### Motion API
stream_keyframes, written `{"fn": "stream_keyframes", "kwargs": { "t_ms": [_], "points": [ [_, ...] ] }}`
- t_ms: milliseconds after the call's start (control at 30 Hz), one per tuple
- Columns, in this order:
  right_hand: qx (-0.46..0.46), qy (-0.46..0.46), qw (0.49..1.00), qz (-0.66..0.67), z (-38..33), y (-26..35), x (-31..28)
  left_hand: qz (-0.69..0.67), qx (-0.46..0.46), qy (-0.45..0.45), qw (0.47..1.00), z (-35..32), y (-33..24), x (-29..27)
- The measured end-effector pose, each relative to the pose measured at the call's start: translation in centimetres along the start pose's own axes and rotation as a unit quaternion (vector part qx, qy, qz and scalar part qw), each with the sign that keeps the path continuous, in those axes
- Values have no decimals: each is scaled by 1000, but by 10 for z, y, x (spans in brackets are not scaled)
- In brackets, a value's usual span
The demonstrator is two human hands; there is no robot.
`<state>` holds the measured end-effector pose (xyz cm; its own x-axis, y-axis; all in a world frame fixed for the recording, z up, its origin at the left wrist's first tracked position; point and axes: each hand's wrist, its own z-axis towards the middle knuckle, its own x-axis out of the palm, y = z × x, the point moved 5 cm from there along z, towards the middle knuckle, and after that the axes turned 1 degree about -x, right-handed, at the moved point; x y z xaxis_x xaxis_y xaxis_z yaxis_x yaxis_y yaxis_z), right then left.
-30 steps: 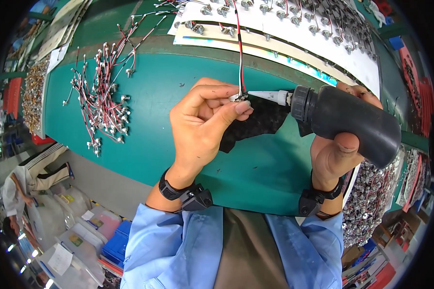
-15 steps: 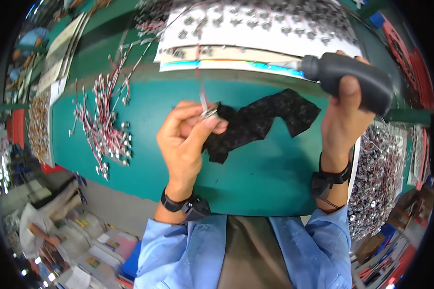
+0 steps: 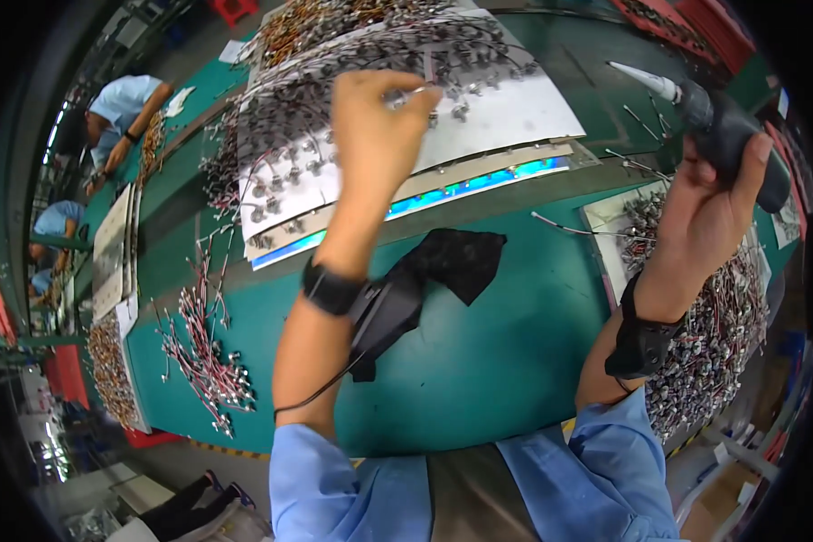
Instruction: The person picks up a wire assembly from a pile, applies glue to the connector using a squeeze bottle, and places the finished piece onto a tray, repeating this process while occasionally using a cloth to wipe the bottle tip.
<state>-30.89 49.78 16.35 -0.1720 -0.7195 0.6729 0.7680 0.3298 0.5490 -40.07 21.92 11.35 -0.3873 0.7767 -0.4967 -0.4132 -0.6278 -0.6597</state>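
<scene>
Black cloth (image 3: 452, 262), green table (image 3: 479, 361)

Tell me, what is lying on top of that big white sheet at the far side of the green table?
Rows of small metal-tipped wired parts cover the big white sheet. The left hand reaches over them, pinching one, and hides whatever lies beneath it.

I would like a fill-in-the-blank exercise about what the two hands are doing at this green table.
1. The right hand grips a black ____ tool with a pale pointed tip.
2. The left hand reaches over the ____ board covered with small wired parts.
3. A black ____ lies on the green table between the forearms.

Missing words: handheld; white; cloth
</scene>
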Motion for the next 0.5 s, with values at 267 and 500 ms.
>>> {"fn": "stream_keyframes", "kwargs": {
  "t_ms": [267, 500],
  "points": [
    [6, -69, 997, 34, 8, -1, -15, 188, 5, 53, 981, 1, -10, 108],
    [24, -47, 998, 38, 5, -9, -8, 155, 32, 35, 987, -21, -16, 70]
  ]
}}
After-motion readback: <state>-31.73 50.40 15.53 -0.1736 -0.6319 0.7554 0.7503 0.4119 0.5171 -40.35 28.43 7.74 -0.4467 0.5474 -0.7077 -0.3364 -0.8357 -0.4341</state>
